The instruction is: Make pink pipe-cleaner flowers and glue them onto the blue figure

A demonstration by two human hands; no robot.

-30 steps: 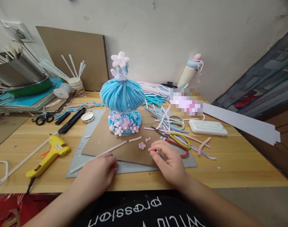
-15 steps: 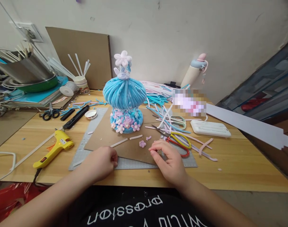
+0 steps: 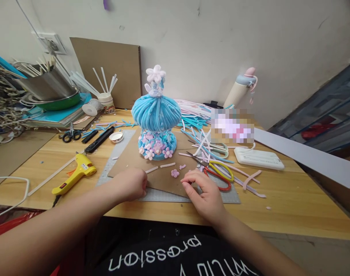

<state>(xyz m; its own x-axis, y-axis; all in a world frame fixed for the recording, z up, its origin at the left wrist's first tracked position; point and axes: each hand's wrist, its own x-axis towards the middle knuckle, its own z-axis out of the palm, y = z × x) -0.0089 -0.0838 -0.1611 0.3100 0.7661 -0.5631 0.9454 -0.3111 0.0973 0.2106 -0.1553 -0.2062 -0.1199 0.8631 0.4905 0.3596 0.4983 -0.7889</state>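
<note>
My left hand [image 3: 132, 184] is curled into a loose fist over the front left of a brown cardboard sheet [image 3: 163, 180]; nothing shows in it. Across from it, my right hand [image 3: 205, 193] has thumb and forefinger tips together; whatever may be between them is too small to make out. A small pink pipe-cleaner flower [image 3: 175, 173] lies just left of the right fingertips. Short pale strips [image 3: 167, 165] lie farther back. Behind them stands a blue pipe-cleaner ornament [image 3: 156, 113] with a domed top and pink flowers.
Red- and yellow-handled scissors [image 3: 221, 174] lie beside my right hand among loose pipe cleaners [image 3: 249, 183]. A yellow glue gun [image 3: 75, 174] lies at left, near a black cutter [image 3: 100, 140] and black scissors [image 3: 71, 134]. A white power bank [image 3: 259, 158] lies at right; a bottle [image 3: 239, 88] stands behind.
The view has shifted slightly, so most things appear farther right. My left hand has turned a little, its fingers now more hidden. My right hand stays nearly the same.
</note>
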